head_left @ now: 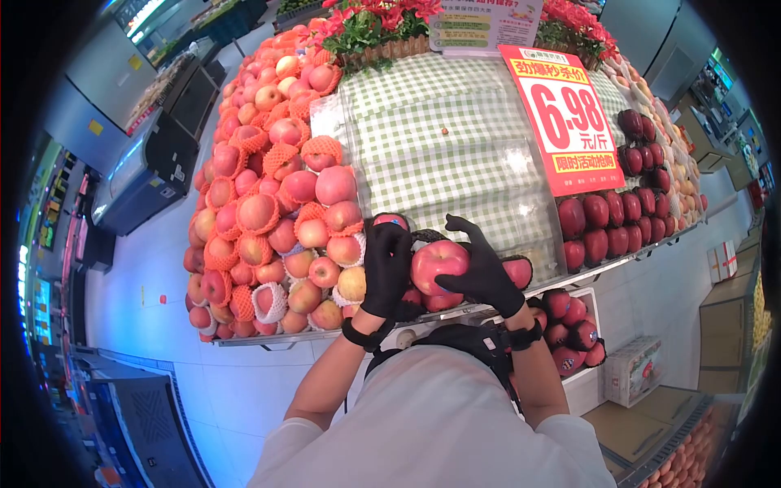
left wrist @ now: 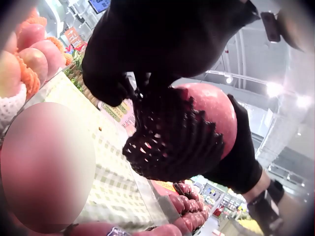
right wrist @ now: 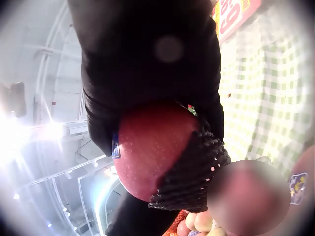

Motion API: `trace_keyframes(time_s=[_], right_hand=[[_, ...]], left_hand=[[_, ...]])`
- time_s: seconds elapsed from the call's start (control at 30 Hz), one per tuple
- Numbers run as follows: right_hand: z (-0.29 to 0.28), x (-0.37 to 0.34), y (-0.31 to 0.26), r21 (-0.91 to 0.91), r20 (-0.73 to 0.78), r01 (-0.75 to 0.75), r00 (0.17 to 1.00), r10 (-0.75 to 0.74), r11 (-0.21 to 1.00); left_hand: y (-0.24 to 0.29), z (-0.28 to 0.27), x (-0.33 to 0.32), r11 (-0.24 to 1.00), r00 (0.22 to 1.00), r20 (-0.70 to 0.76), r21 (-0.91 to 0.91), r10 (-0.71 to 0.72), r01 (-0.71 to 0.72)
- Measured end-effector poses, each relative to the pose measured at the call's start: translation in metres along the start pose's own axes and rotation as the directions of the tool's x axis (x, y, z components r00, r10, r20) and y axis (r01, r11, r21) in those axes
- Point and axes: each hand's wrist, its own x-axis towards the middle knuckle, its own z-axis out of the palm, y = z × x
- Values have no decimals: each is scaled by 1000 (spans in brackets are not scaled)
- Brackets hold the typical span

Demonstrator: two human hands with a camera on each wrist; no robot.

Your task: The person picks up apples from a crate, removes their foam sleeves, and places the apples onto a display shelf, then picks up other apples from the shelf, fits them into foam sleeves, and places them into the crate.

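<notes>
A large pink-red apple (head_left: 439, 267) is held by my black-gloved right hand (head_left: 488, 272), its thumb across the front. A black mesh foam net (left wrist: 172, 142) covers part of the apple (left wrist: 211, 105). My gloved left hand (left wrist: 157, 44) pinches the net's gathered edge. From the right wrist view, the net (right wrist: 189, 172) sits over one side of the apple (right wrist: 150, 147), a blue sticker (right wrist: 115, 147) is on the skin, and my right hand (right wrist: 152, 64) curls round the fruit. My left hand (head_left: 386, 268) is just left of the apple in the head view.
Netted and bare apples (head_left: 256, 211) are heaped at left. A green checked cloth (head_left: 439, 138) covers the middle of the stand, with a red price sign (head_left: 561, 118) and dark red apples (head_left: 598, 211) at right. Below the stand's edge is a white crate (head_left: 592, 305) of apples.
</notes>
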Motion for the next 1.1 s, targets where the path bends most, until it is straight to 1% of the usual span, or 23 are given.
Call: trace_keyframes(time_s=[0.03, 0.13, 0.23, 0.27, 0.3, 0.33, 0.37, 0.43, 0.47, 0.57, 0.6, 0.63, 0.7, 0.73, 0.83, 0.93, 1.03, 1.1], right_hand=[[2, 0, 2, -16, -20, 5, 1000, -5, 1000], [3, 0, 0, 91, -108, -76, 990, 85, 993], [1, 2, 8, 1, -199, -69, 978, 67, 998], [0, 3, 8, 21, -200, -89, 975, 91, 996], [2, 3, 3, -46, -199, -86, 977, 76, 995], [6, 3, -5, -113, -198, -82, 979, 58, 990], [8, 3, -10, -179, -198, -77, 979, 40, 981], [5, 4, -7, 98, -199, -90, 974, 108, 991], [2, 4, -5, 236, -194, -95, 971, 142, 967], [-15, 6, 5, 313, -292, 10, 953, 86, 950], [-16, 6, -2, 184, -334, 45, 942, 19, 982], [-17, 4, -10, 169, -250, -44, 965, 86, 985], [-17, -2, -18, 115, -78, -216, 971, 225, 970], [-13, -4, -15, 205, -59, -240, 965, 257, 949], [-7, -4, -14, 168, -56, -302, 947, 315, 938], [-8, -2, -6, -53, -159, -245, 959, 234, 968], [-9, 1, -2, 19, -284, -207, 937, 204, 978], [-9, 2, -12, 282, -251, -193, 931, 266, 940]], left_hand=[[9, -1, -2, 999, 999, -5, -33, -41, 41], [32, -7, -8, 943, 959, 196, -223, -206, 248], [47, -15, -6, 930, 914, 401, -312, -56, 194], [52, -13, -7, 981, 927, 373, -189, 36, 38], [57, -8, -9, 991, 925, 356, -56, 130, -118], [59, -5, -10, 960, 908, 352, 81, 226, -270], [57, -5, -10, 963, 920, 321, 70, 224, -259], [52, -3, -9, 969, 939, 261, 44, 225, -244], [51, -5, -11, 968, 942, 237, 20, 238, -250], [49, -17, -14, 961, 945, 172, -37, 276, -274], [50, -19, -14, 957, 944, 159, -48, 290, -286], [50, -19, -13, 952, 942, 144, -59, 305, -299], [50, -17, -14, 961, 959, 112, -124, 261, -247], [50, -16, -16, 963, 967, 100, -157, 236, -219], [50, -13, -21, 957, 986, 67, -257, 155, -133], [51, -15, -20, 993, 994, 71, -87, 81, -75], [52, -15, -21, 972, 983, 102, -196, 152, -130], [55, -19, -21, 987, 989, 100, -134, 106, -92]])
